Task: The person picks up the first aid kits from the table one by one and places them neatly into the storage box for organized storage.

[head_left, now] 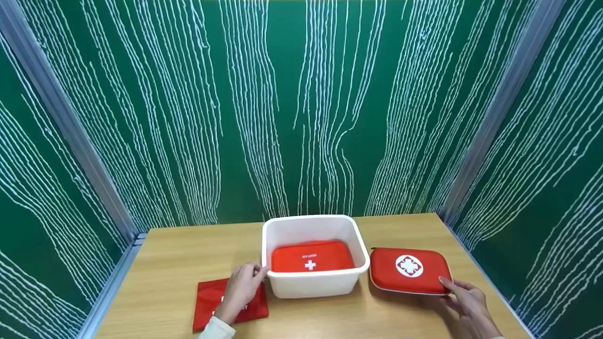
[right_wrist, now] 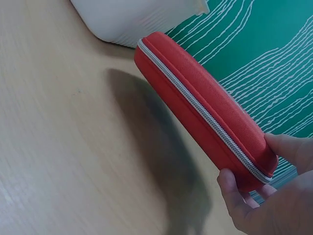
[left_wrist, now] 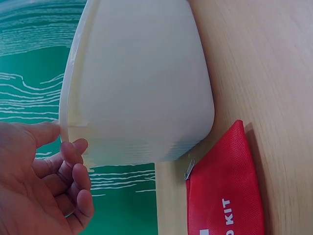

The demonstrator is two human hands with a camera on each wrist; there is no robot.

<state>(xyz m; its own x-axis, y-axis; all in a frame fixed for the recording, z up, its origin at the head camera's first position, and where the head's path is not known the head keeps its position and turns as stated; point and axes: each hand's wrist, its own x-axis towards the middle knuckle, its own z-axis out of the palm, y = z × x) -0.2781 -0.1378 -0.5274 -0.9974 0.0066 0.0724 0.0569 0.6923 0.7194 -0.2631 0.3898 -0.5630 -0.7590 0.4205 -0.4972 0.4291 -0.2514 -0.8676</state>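
Perhaps your right hand's (head_left: 468,300) end-only pinch tips the zippered red case (head_left: 409,271). Your left hand (head_left: 243,284) pinches the white plastic tub (head_left: 314,285).

Downward head view, close wrist views, tub (head_left: 315,286) apparently in all

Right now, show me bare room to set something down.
Bare tabletop lies in front of the white bin, and left of it, behind the red pouch. Crowded: the bin's front-left corner, with left grip and pouch, and its right, with the red case.
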